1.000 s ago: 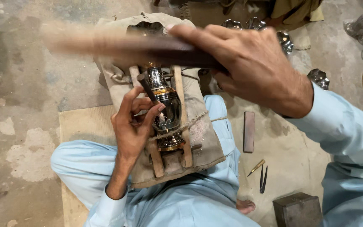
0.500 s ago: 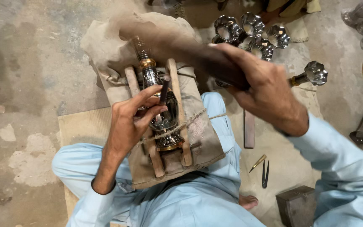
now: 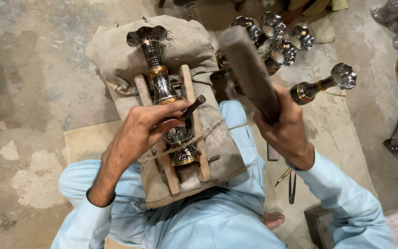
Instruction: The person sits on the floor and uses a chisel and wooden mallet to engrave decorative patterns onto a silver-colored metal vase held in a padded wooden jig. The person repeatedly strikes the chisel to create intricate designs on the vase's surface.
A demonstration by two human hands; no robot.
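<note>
Your mallet [image 3: 249,74] now rises in right hand [image 3: 286,127] | left hand [image 3: 146,131] pinches punch [image 3: 192,107] on vase [image 3: 164,92] | both fists clenched

A rough, stained concrete floor [image 3: 33,69] carries everything. A tan mat [image 3: 86,140] lies flat on it under the seated person. At the floor's far edge stands a cluster of fluted metal vases [image 3: 277,41], with one more vase [image 3: 323,85] lying on its side just right of them. Near the right edge lie a brass-coloured pointed tool [image 3: 283,177], dark tweezers [image 3: 292,188] and a dark block [image 3: 319,223].
</note>
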